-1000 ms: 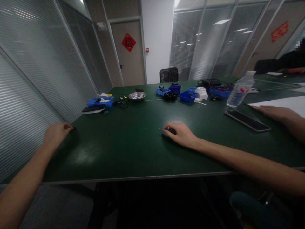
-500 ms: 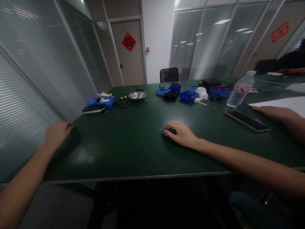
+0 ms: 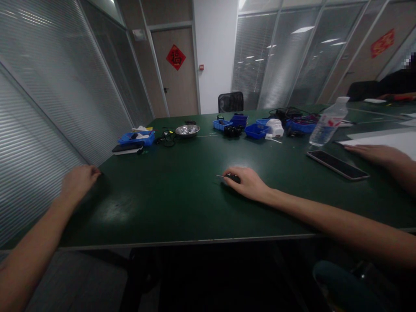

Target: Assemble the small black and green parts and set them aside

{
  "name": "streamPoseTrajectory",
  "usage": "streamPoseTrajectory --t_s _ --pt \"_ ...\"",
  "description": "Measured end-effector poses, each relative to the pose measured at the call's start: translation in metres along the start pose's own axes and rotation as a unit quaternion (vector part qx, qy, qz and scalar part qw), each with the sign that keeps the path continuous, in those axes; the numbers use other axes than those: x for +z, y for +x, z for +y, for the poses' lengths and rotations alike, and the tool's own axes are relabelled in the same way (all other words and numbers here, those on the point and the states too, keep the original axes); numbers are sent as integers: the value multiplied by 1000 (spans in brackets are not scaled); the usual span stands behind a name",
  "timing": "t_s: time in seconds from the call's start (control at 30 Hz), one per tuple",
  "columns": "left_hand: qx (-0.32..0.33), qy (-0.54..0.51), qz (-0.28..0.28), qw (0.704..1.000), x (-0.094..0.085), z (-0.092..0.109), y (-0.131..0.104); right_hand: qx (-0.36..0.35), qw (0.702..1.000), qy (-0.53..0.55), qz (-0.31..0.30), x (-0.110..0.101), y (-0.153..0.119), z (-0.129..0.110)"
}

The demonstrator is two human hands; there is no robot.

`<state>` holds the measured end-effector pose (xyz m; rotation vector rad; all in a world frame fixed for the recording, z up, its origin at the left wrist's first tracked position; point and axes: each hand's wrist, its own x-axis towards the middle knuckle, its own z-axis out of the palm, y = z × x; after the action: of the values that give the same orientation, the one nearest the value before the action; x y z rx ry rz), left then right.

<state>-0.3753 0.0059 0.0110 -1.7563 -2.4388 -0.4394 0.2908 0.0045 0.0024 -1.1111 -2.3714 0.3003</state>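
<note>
Resting on the green table (image 3: pixel 156 203), my right hand (image 3: pixel 245 182) is closed around a small screwdriver (image 3: pixel 232 177). Its handle is black, and its thin metal shaft points left, just above the tabletop. My left hand (image 3: pixel 79 180) rests at the table's left edge with fingers curled together. Something small and dark shows at its fingertips, too little to name.
Another person's hand (image 3: pixel 380 154) lies by white paper (image 3: pixel 396 141) at right. Near it are a phone (image 3: pixel 338 164) and a plastic bottle (image 3: pixel 328 123). Blue trays (image 3: pixel 256 131), a metal bowl (image 3: pixel 187 131) and a dark notebook (image 3: pixel 128 148) stand farther back.
The white papers at the right have shifted, and their edges lie differently beside the other person's hand. Both my hands and the screwdriver stay where they were.
</note>
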Motion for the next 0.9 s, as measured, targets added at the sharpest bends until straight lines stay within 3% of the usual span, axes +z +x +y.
streamPoseTrajectory --t_s 0.1,0.17,0.37,0.53,0.67,0.8,0.9 --pt "8 119 -4 993 2 -3 1 -4 1000 4 2 0 0 -1" --pt "2 138 -9 990 2 -4 1 -4 1000 5 1 -1 0 -1" --pt "9 147 1 989 -1 3 -2 -1 1000 -3 -2 -1 1 -1" --pt "-52 122 -24 991 -6 9 -3 -3 1000 3 -5 -1 1 0" --pt "-61 93 -16 994 -10 13 -5 -4 1000 0 -5 1 1 1" --pt "-48 13 -14 999 -12 36 -9 -6 1000 0 -4 3 2 2" --pt "10 -62 -10 998 -11 77 -17 -3 1000 -3 -9 3 2 2"
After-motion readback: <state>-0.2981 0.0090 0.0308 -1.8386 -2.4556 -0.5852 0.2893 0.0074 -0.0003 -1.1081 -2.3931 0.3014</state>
